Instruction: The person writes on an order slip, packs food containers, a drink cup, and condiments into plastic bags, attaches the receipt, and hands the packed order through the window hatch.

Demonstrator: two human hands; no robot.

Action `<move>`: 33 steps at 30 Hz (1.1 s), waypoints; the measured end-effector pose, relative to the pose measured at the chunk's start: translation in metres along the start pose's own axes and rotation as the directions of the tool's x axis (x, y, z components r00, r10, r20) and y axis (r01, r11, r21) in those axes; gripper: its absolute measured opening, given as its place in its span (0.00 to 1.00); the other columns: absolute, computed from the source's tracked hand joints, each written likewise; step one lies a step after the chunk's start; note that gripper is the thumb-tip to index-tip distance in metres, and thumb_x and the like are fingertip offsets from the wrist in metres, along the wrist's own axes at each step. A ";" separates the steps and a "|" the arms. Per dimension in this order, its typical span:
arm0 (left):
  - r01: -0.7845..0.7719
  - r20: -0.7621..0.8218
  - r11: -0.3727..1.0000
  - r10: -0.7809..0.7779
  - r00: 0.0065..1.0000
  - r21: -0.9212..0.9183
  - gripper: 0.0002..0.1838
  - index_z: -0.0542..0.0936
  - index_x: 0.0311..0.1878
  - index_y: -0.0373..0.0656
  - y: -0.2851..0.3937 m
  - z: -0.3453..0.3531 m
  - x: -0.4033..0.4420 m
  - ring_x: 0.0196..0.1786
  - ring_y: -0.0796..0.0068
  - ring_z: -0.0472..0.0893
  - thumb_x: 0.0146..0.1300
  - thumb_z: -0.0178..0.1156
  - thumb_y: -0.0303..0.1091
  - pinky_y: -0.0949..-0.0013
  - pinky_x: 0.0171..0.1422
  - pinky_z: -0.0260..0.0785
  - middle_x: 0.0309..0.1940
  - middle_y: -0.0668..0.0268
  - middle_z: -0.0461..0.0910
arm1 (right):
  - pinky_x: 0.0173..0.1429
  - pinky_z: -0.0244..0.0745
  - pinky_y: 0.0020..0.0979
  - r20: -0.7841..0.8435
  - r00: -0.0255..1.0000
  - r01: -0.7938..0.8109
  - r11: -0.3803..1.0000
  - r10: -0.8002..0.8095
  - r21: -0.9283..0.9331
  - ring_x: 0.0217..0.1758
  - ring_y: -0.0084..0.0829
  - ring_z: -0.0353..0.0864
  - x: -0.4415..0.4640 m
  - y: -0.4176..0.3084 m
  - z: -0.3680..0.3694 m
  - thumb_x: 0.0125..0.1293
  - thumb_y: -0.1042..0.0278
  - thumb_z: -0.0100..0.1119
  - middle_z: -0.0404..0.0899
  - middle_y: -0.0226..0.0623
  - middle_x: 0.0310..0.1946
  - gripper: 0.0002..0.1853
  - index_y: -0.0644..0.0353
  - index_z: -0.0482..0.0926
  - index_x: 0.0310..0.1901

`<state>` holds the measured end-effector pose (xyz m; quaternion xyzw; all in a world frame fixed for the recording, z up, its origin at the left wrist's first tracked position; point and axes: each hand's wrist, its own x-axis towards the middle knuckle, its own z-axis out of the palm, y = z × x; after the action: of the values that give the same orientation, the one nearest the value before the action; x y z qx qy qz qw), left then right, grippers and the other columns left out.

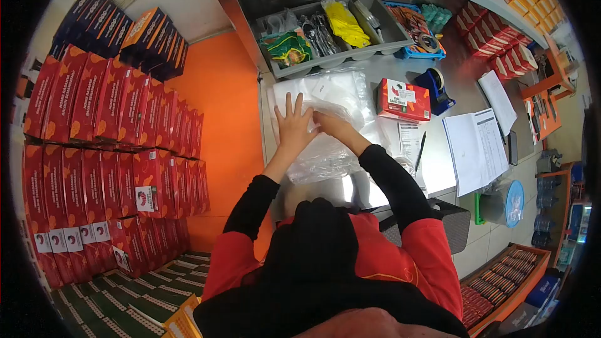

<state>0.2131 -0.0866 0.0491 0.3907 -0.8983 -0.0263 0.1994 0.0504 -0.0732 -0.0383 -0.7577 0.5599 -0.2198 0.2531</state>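
Note:
A stack of clear plastic bags [325, 156] lies on the metal counter in front of me. My left hand [292, 126] rests on the bags with its fingers spread. Close beside it, my right hand [332, 124] has its fingers curled against the plastic near my left thumb; whether they pinch a bag's edge is hard to make out. A red box [404, 101] with a white label stands to the right of the bags. Below the box lie a printed slip [410, 144] and a black pen [421, 150].
A grey compartment tray [338, 56] with packets and cutlery stands at the back, beside a blue basket [429, 53]. A blue tape dispenser [435, 91] and papers [466, 150] lie to the right. Stacked red boxes [94, 100] fill the left side.

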 end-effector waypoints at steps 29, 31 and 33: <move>0.070 0.113 0.190 0.229 0.967 -0.979 0.20 0.76 0.48 0.35 0.064 -0.197 -0.014 0.52 0.67 0.74 0.54 0.64 0.35 0.67 0.58 0.63 0.48 0.53 0.75 | 0.65 0.51 0.50 -0.782 0.431 0.492 0.844 -0.451 -0.215 0.50 0.41 0.68 -0.088 -0.207 -0.115 0.65 0.57 0.46 0.71 0.39 0.39 0.11 0.56 0.70 0.35; 0.232 0.244 0.226 0.028 0.969 -0.946 0.16 0.76 0.45 0.30 0.095 -0.213 -0.024 0.46 0.69 0.76 0.54 0.62 0.29 0.67 0.55 0.65 0.42 0.55 0.77 | 0.66 0.49 0.51 -0.856 0.348 0.432 0.876 -0.383 -0.216 0.52 0.42 0.67 -0.073 -0.217 -0.086 0.65 0.59 0.46 0.70 0.42 0.41 0.10 0.56 0.70 0.38; 0.057 0.045 0.402 -0.039 0.998 -0.914 0.14 0.76 0.45 0.31 0.075 -0.208 -0.036 0.43 0.70 0.77 0.53 0.55 0.22 0.67 0.50 0.68 0.39 0.57 0.78 | 0.67 0.47 0.52 -0.962 0.259 0.383 0.924 -0.084 0.022 0.54 0.43 0.67 -0.062 -0.228 -0.073 0.64 0.61 0.47 0.69 0.44 0.43 0.09 0.57 0.70 0.40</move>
<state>0.2620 0.0136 0.2431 0.2437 -0.7282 -0.5212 0.3723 0.1559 0.0319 0.1587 -0.5151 0.4471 -0.7280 -0.0693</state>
